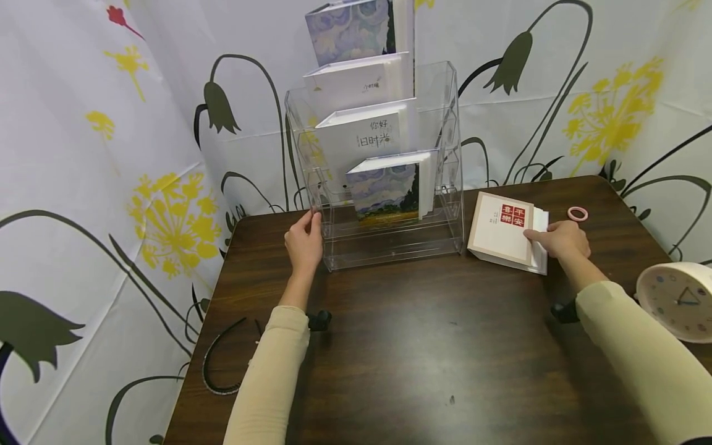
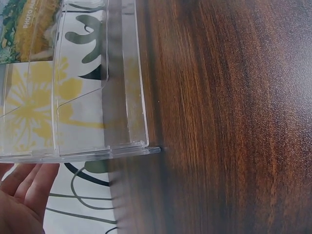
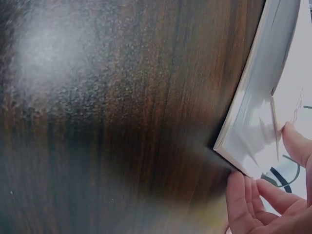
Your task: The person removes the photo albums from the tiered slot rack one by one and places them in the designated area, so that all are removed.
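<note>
Album (image 1: 497, 227) in cream, with a block of red squares bearing characters on its cover, is sitting at the right of the far part of the table (image 1: 400, 346), just beside the clear rack (image 1: 394, 254). The right hand (image 1: 563, 240) is holding it at its right edge: that grip is closing on the pages and back cover, the thumb pressing from above and the fingers supporting from beneath. Whether the album is resting fully on the table, I cannot tell.

The left hand (image 1: 305, 244) is touching the rack's left side, its fingers lying along the outer face of the panel; whether that grip is pinching the edge, I cannot tell.

Four more albums are leaning in the rack, one above another. A painted landscape cover (image 1: 385, 193) is filling the lowest tier, a pale cover with dark characters (image 1: 361, 139) and a white cover (image 1: 353, 83) are standing above it, and another painted cover (image 1: 353, 31) is topping the stack.

A pink ring (image 1: 577, 220) is lying just beyond the right hand, a round clock (image 1: 675, 303) is standing beside the right sleeve (image 1: 639, 346), and a dark curved band (image 1: 207, 371) is lying near the left sleeve (image 1: 269, 377).
</note>
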`<state>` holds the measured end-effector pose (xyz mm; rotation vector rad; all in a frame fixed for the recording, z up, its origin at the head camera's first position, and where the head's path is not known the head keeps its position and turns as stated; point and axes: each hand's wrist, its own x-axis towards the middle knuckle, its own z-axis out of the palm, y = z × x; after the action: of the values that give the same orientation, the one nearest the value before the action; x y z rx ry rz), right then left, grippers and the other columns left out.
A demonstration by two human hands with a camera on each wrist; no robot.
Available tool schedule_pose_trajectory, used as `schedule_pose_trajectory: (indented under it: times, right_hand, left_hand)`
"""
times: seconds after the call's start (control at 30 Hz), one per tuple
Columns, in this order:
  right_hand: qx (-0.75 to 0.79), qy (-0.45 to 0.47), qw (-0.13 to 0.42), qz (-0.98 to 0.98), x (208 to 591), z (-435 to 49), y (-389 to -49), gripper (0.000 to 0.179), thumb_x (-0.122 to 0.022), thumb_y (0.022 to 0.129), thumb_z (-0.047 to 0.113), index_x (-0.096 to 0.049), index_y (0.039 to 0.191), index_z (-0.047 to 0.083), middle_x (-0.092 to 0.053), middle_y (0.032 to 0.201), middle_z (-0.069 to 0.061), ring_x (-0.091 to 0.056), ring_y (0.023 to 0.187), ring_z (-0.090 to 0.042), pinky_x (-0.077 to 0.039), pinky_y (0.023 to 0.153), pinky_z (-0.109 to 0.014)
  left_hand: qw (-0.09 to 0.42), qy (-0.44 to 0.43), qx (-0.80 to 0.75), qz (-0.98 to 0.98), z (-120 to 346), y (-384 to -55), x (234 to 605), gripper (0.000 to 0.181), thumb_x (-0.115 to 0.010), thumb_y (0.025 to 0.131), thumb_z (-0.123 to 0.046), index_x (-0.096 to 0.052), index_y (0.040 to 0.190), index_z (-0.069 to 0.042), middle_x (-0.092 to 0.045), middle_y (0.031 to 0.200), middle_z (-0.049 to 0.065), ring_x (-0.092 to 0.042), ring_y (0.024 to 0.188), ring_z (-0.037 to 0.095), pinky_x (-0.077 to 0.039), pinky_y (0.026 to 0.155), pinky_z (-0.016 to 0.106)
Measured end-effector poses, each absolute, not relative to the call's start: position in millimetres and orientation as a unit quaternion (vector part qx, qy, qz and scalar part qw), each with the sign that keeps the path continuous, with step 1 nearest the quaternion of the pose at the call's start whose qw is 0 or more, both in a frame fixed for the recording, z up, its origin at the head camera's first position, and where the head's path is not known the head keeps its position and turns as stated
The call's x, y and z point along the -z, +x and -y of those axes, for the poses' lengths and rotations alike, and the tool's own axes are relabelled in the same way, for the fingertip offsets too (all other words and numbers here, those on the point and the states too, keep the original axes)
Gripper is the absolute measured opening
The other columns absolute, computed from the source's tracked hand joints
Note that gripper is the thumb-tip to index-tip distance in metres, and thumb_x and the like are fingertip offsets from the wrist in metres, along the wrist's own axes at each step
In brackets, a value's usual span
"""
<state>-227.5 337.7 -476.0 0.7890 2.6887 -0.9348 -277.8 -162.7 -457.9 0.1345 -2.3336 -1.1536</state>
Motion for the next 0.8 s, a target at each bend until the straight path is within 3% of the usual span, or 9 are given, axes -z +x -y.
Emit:
schedule_pose_trajectory:
  times: [0.23, 0.43, 0.67, 0.8]
  right_hand:
    - [0.322, 0.257, 0.075, -0.908, 475.1, -336.1, -226.2, 0.077, -0.061, 0.090, 0.054, -0.049, 0.134, -0.008, -0.056, 0.121, -0.029, -0.057, 0.098, -0.039, -0.042, 0.069, -0.042]
    - [0.347, 0.221, -0.050, -0.910, 465.1, -318.7, -227.1, 0.065, -0.058, 0.094, 0.046, -0.051, 0.136, -0.004, -0.056, 0.124, -0.025, -0.051, 0.108, -0.043, -0.039, 0.079, -0.050]
    - [0.444, 0.126, -0.267, -0.846, 429.8, -269.4, -232.0, 0.037, -0.065, 0.093, 0.029, -0.066, 0.120, 0.003, -0.067, 0.106, -0.013, -0.058, 0.088, -0.010, -0.040, 0.074, -0.021]
    - [0.481, 0.037, -0.319, -0.816, 412.0, -241.9, -234.8, 0.030, -0.069, 0.091, 0.021, -0.068, 0.115, 0.002, -0.069, 0.103, -0.011, -0.059, 0.085, -0.003, -0.044, 0.073, -0.014]
  left_hand:
    - [0.268, 0.048, 0.425, 0.863, 162.0, -278.4, 458.8, 0.029, -0.061, 0.097, -0.030, -0.073, 0.119, -0.015, -0.074, 0.095, 0.010, -0.069, 0.090, 0.033, -0.047, 0.084, 0.050]
    - [0.269, 0.049, 0.424, 0.864, 161.8, -277.7, 458.9, 0.029, -0.061, 0.097, -0.030, -0.073, 0.119, -0.015, -0.074, 0.094, 0.010, -0.068, 0.088, 0.033, -0.048, 0.084, 0.051]
    - [0.267, 0.048, 0.424, 0.864, 162.0, -277.8, 458.4, 0.029, -0.061, 0.097, -0.030, -0.073, 0.119, -0.015, -0.074, 0.094, 0.010, -0.068, 0.088, 0.032, -0.047, 0.084, 0.051]
    - [0.267, 0.048, 0.423, 0.865, 161.7, -278.5, 458.6, 0.029, -0.061, 0.098, -0.030, -0.073, 0.119, -0.014, -0.074, 0.094, 0.010, -0.068, 0.088, 0.033, -0.047, 0.084, 0.051]
